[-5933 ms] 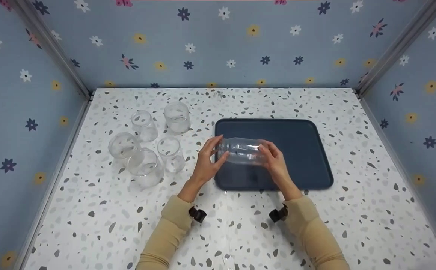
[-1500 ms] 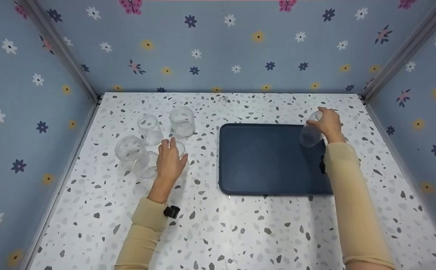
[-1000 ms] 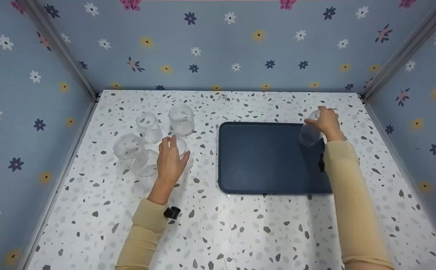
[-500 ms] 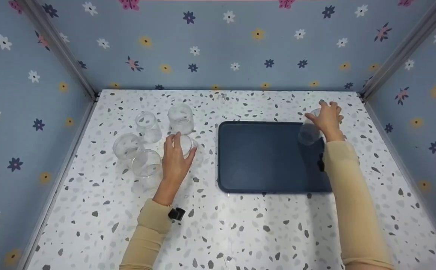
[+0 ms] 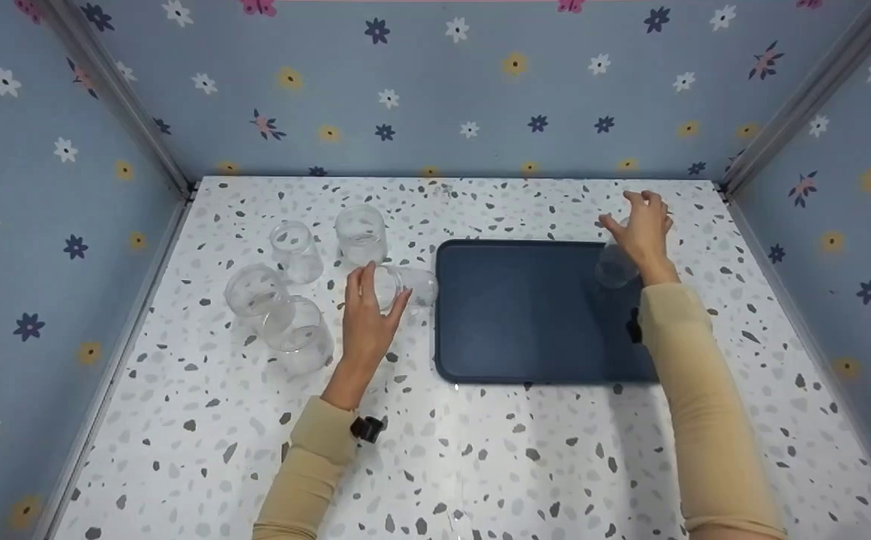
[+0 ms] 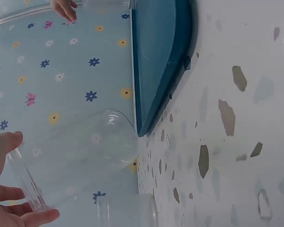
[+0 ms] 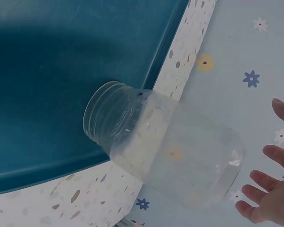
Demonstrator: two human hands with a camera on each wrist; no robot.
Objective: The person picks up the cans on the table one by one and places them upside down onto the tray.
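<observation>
In the head view my left hand (image 5: 366, 326) grips a clear jar (image 5: 418, 286) round its mouth. The jar is tipped over, its base pointing right toward the near-left edge of the dark blue tray (image 5: 533, 322). Thumb and fingertips on the rim show in the left wrist view, where the clear jar (image 6: 85, 151) hangs at a slant. My right hand (image 5: 645, 232) is spread just above another clear jar (image 5: 615, 268) at the tray's far right corner. The right wrist view shows this jar (image 7: 170, 146) upside down, threaded mouth on the tray, fingers apart from it.
Several clear jars stand mouth up on the speckled table at left: one jar (image 5: 361, 236) at the back, a narrower jar (image 5: 298, 259), a wide jar (image 5: 251, 292) and a large jar (image 5: 300, 341). Flower-patterned walls (image 5: 435, 90) enclose the table on three sides.
A jar held in both hands was set upside down on the tray's far right corner; my right hand has let go. My left hand has tipped a second jar and moved it right.
</observation>
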